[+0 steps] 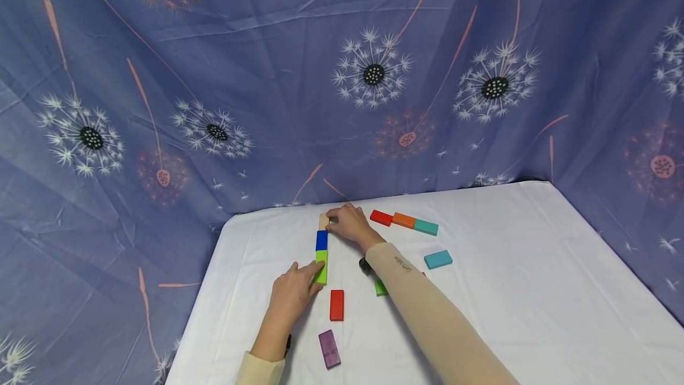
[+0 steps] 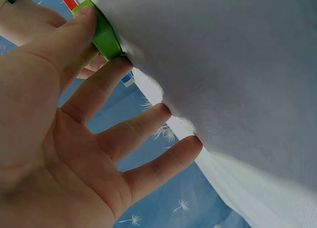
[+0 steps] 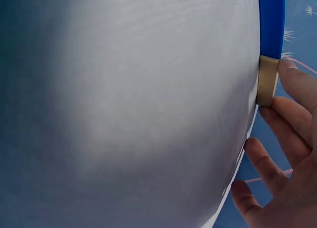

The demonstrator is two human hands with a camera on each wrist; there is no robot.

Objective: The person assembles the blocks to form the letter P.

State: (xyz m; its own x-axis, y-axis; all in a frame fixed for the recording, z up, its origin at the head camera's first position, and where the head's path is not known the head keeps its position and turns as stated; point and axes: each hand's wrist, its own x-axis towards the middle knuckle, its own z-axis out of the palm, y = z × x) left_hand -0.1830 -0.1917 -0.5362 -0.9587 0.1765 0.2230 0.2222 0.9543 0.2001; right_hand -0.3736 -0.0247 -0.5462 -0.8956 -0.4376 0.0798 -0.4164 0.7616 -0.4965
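A row of blocks runs away from me on the white table. In it are a lime-green block nearest, a blue block and a plain wooden block at the far end. My left hand pinches the lime-green block between thumb and index finger, its other fingertips resting on the cloth. The right hand holds the wooden block at its two ends, thumb by the joint with the blue block. Its remaining fingers are spread by the table edge.
Nearby lie a red block and a purple block. Farther right, a red, an orange and a teal block form a line, with a light-blue block below. My right sleeve partly covers a green block.
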